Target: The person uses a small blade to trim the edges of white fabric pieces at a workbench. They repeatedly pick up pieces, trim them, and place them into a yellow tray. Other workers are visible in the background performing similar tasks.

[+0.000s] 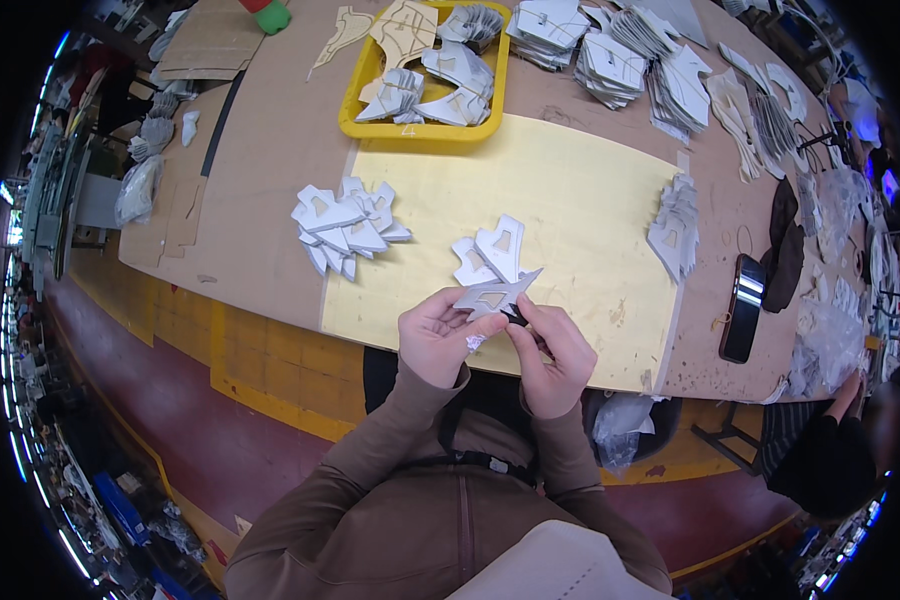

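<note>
– Lit well?
– Yes, bright across the yellow sheet (590,250), glaring white off the smartphone (742,308).
– Sharp?
– Fairly, at left hand (435,338) and right hand (555,355); bowed and blackened toward the rim, blurry around the left-side tube lights (74,553).

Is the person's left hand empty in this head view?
No, the left hand holds a white piece with a cut-out opening.

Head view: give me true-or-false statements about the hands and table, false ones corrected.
1. The left hand holds a pale, angular cut-out piece, the right hand close beside it. True.
2. The right hand lies flat. False: its fingers are bent.
3. A black rectangular smartphone lies right of the flat yellow sheet. True.
4. A yellow rectangular plastic tray holds stacked white pieces. True.
5. The tray stands at the sheet's near edge. False: at its far edge.
</note>
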`<state>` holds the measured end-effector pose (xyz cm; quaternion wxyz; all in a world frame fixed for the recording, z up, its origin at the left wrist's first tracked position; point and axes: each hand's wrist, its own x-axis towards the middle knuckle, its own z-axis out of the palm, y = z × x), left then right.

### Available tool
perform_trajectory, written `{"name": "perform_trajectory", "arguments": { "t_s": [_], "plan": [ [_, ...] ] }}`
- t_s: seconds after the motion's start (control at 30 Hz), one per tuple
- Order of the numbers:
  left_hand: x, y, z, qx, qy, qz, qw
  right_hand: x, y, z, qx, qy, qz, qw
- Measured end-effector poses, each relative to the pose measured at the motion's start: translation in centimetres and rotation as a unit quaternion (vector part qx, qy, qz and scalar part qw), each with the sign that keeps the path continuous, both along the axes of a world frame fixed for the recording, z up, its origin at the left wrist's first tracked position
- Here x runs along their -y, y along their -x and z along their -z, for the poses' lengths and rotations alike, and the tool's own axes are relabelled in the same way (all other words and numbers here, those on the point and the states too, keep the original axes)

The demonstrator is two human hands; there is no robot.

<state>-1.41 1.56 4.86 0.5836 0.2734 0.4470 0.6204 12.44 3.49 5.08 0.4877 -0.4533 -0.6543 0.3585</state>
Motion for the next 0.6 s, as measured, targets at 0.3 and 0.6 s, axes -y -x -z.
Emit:
{"name": "perform_trajectory", "arguments": {
  "t_s": [0.3, 0.6],
  "plan": [
    [0.0, 0.8, -0.5, -0.049, 0.017, 0.024, 0.998, -0.7, -0.5, 1.2, 0.082, -0.104, -0.028, 0.991],
    [-0.5, 0.9, 0.0, -0.024, 0.012, 0.034, 0.999, -0.4, -0.6, 1.3, 0.084, -0.085, -0.019, 0.993]
  ]
}}
